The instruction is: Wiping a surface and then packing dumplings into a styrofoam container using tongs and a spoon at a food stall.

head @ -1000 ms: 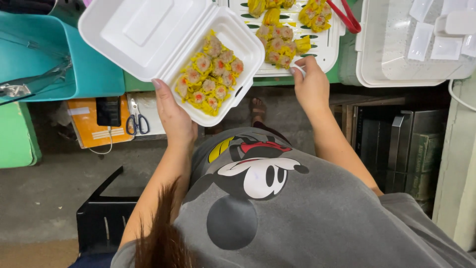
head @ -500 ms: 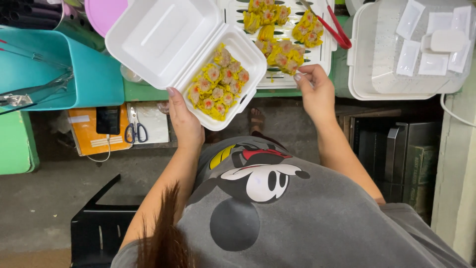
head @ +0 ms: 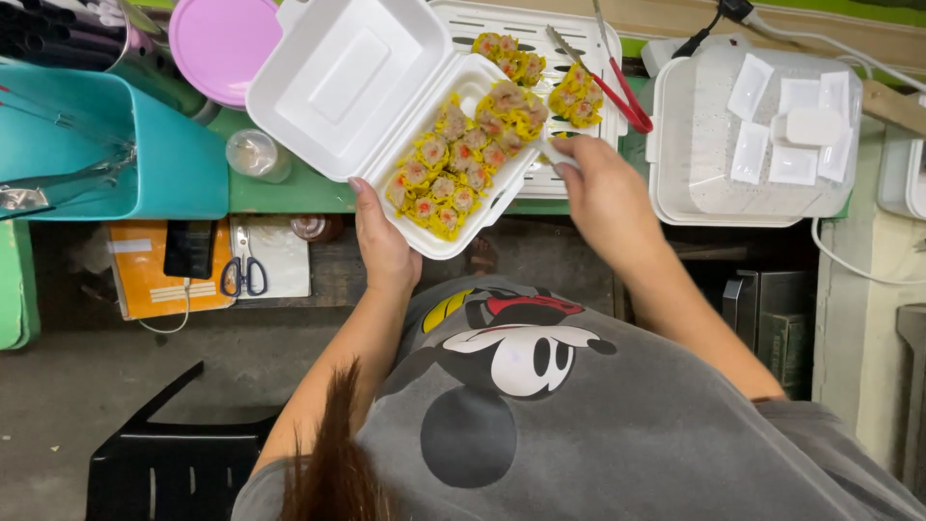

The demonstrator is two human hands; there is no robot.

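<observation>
Two hands apart: left hand [head: 384, 241] gripping dumpling-filled foam box [head: 386, 106] (lid open), right hand [head: 603, 183] pinching its rim.

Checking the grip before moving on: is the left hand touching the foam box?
Touching. The head view shows the left hand under the foam box, thumb against its front edge.

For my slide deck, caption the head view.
Left hand holds open white foam clamshell box of yellow dumplings; right hand alongside.
</observation>
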